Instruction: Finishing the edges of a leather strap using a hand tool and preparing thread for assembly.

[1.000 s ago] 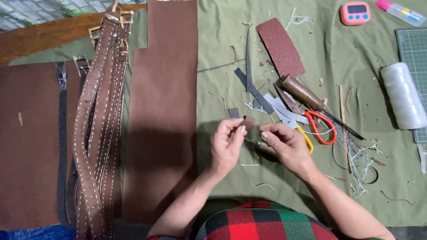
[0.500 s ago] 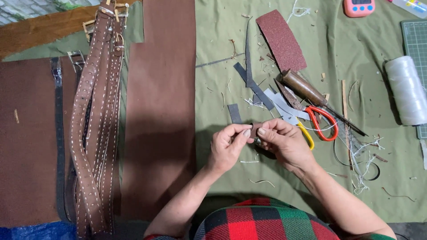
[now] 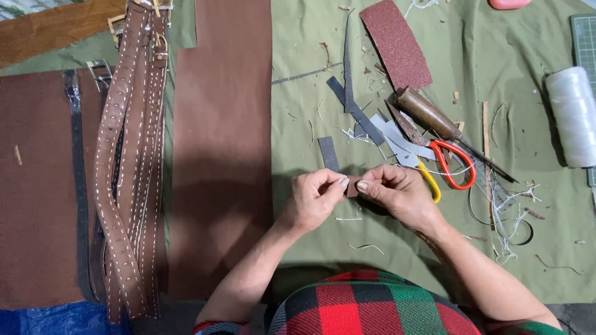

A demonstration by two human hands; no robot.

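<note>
Brown leather scrap [image 3: 352,185] sits pinched between both hands. Left hand [image 3: 313,198] and right hand [image 3: 397,192] curl inward, fingertips clamped on it above the green cloth [image 3: 298,111].

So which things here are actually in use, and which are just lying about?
In use:
left hand
right hand
small brown leather piece pinched between both

Lying about:
stitched belts
brown leather sheet
scissors
sandpaper strip
thread spool
wooden-handled tool

Place: likely leather workshop | stitched belts [image 3: 127,161] | scissors [image 3: 450,164] | thread spool [image 3: 572,115]
</note>
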